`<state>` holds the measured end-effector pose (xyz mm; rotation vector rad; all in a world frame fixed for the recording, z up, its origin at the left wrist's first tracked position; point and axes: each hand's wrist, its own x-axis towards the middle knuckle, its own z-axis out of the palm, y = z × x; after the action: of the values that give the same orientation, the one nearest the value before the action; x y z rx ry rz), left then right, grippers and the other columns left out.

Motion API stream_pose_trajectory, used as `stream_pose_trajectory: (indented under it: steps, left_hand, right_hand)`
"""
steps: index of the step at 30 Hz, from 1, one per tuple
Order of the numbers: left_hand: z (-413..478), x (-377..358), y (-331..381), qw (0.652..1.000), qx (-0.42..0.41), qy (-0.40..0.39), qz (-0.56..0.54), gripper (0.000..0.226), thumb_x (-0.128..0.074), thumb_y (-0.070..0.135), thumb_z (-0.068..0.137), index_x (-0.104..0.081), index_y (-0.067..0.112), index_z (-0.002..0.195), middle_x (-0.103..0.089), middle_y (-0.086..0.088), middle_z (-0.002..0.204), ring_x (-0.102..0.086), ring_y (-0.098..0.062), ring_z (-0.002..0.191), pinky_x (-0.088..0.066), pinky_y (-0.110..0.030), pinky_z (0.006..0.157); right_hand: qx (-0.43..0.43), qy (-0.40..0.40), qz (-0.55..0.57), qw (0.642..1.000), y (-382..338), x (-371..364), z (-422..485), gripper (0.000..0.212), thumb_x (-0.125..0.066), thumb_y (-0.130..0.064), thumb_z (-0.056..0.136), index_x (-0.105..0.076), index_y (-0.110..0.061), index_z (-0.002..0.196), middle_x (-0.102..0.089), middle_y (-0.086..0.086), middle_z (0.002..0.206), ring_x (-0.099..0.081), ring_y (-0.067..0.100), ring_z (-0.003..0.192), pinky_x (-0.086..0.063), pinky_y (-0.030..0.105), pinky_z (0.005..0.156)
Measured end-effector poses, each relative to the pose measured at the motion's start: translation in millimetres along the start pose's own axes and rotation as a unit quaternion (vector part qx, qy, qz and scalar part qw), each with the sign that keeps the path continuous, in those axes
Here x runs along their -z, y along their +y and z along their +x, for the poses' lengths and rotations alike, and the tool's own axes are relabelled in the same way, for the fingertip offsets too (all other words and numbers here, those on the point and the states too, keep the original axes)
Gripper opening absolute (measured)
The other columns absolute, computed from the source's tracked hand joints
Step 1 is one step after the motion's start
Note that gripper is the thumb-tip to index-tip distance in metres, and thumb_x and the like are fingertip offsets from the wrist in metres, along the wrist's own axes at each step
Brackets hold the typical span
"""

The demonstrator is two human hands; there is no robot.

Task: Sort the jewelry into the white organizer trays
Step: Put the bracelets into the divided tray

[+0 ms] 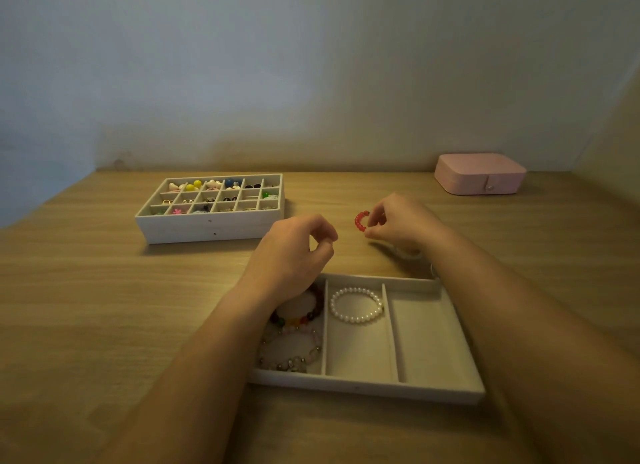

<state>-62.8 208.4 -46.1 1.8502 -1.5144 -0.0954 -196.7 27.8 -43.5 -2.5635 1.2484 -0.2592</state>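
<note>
Right hand (403,221) is up off the table, thumb and fingertips pinching a red bead bracelet (361,221), which hangs in the air beyond the near tray and touches nothing else. Left hand (294,248) hovers just beside it, fingers curled in, thumb tip meeting forefinger, nothing visible in that pinch. Below both wrists sits the white three-slot tray (363,391): in its left slot are a multicoloured bead bracelet (301,319), partly under the left forearm, and a pale pink bracelet (291,354) nearer the front; in the middle slot a pearl bracelet (356,304) lies flat at the far end. Further out to the left stands the white grid tray (207,226), its small cells holding earrings and coloured beads. Far right, against the wall, a closed pink jewelry box (479,172) rests on the wooden table (86,290)
</note>
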Motion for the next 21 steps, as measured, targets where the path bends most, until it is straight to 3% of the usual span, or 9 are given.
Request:
stream_pose_trajectory:
  steps: [8, 10, 12, 14, 17, 21]
  left_hand:
    - [0, 1, -1, 1.000, 0.001, 0.010, 0.007, 0.014, -0.058, 0.025, 0.095, -0.069, 0.028, 0.104, -0.063, 0.018, 0.097, -0.054, 0.003, 0.081, -0.047, -0.023, 0.075]
    - [0, 2, -1, 1.000, -0.008, 0.019, 0.006, 0.014, -0.058, 0.025, 0.095, -0.067, 0.030, 0.105, -0.062, 0.019, 0.097, -0.055, 0.001, 0.083, -0.048, -0.023, 0.075]
    - [1, 3, 1, 1.000, -0.018, 0.022, -0.004, 0.017, -0.059, 0.027, 0.095, -0.065, 0.031, 0.111, -0.061, 0.020, 0.103, -0.055, -0.002, 0.090, -0.047, -0.022, 0.078]
    - [2, 3, 5, 0.999, -0.016, 0.020, -0.033, 0.029, -0.061, 0.033, 0.095, -0.059, 0.030, 0.124, -0.060, 0.018, 0.113, -0.055, -0.003, 0.099, -0.047, -0.022, 0.083]
    - [1, 5, 13, 0.989, 0.004, 0.005, -0.151, 0.054, -0.065, 0.044, 0.091, -0.049, 0.026, 0.139, -0.059, 0.014, 0.125, -0.057, -0.004, 0.109, -0.052, -0.027, 0.088]
    - [-4, 7, 25, 0.960, 0.013, -0.060, -0.275, 0.061, -0.057, 0.053, 0.085, -0.053, 0.025, 0.139, -0.066, 0.011, 0.122, -0.064, -0.005, 0.107, -0.053, -0.026, 0.084]
  right_hand:
    - [-0.031, 0.010, -0.032, 0.999, -1, -4, 8, 0.013, -0.067, -0.034, 0.095, -0.072, -0.023, 0.090, -0.072, 0.002, 0.097, -0.065, 0.024, 0.092, -0.056, 0.046, 0.087]
    - [-0.013, 0.068, 0.041, 0.997, -7, 4, -1, 0.014, -0.063, -0.032, 0.099, -0.070, -0.021, 0.095, -0.069, 0.000, 0.095, -0.063, 0.021, 0.090, -0.056, 0.045, 0.084]
    - [0.008, 0.101, 0.153, 0.983, -15, 18, -17, 0.011, -0.059, -0.029, 0.102, -0.066, -0.019, 0.102, -0.065, -0.004, 0.096, -0.061, 0.014, 0.088, -0.054, 0.035, 0.077]
    - [0.036, 0.092, 0.268, 0.958, -23, 33, -40, 0.010, -0.056, -0.023, 0.103, -0.064, -0.017, 0.105, -0.068, -0.003, 0.096, -0.065, 0.012, 0.085, -0.052, 0.026, 0.071]
    - [0.063, 0.054, 0.417, 0.905, -27, 46, -76, 0.014, -0.054, -0.018, 0.104, -0.065, -0.010, 0.105, -0.076, 0.004, 0.090, -0.075, 0.019, 0.082, -0.060, 0.031, 0.070]
    - [0.061, 0.008, 0.541, 0.839, -23, 42, -105, 0.017, -0.057, -0.016, 0.099, -0.066, -0.004, 0.107, -0.076, 0.008, 0.088, -0.075, 0.024, 0.079, -0.061, 0.032, 0.066]
